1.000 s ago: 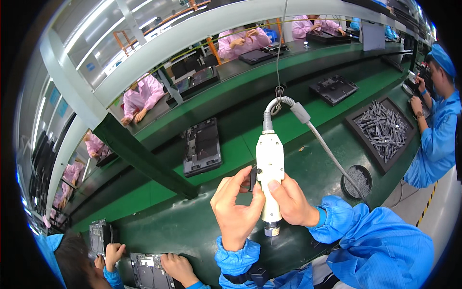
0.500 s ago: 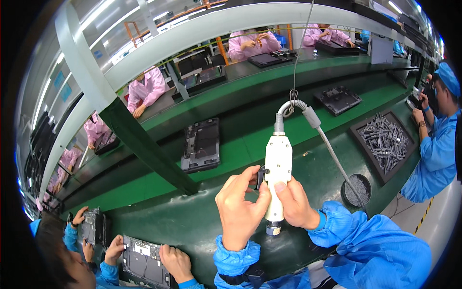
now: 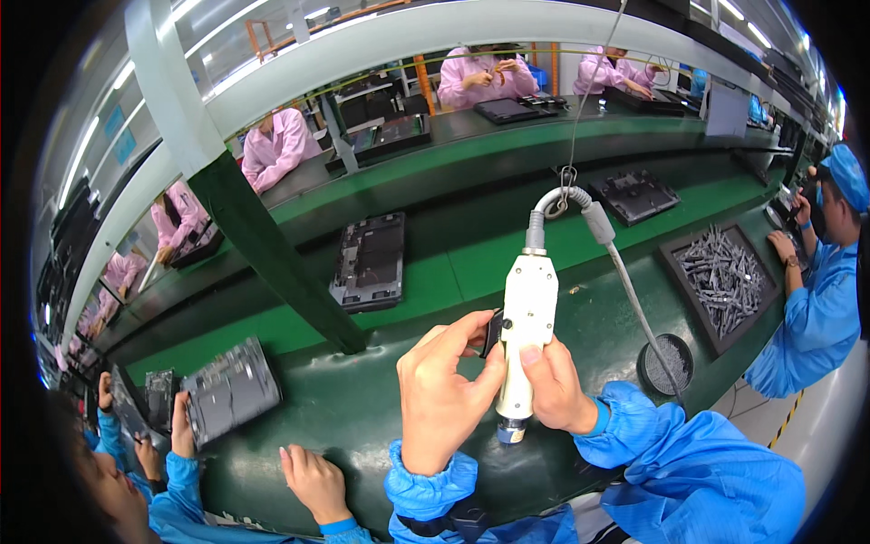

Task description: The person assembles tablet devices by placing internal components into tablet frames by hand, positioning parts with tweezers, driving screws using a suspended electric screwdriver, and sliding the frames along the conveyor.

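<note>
A white electric screwdriver hangs upright in front of me, its grey cable looped up to a hook and wire. My right hand is closed round its lower body, thumb along the front. On the other side, my left hand pinches a black lever-like piece against the screwdriver's left side, with part of that piece behind the fingers. The screwdriver's dark lower end points down at the green bench.
Right of me are a round dish of small screws and a dark tray of slim grey parts. Laptop chassis lie on the green conveyor beyond. A co-worker on the left lifts another chassis. A green post stands ahead.
The left co-worker's chassis has been raised and moved away from them, held by one hand while the other lies on the bench. The near conveyor chassis has shifted slightly left. My grip looks unchanged.
</note>
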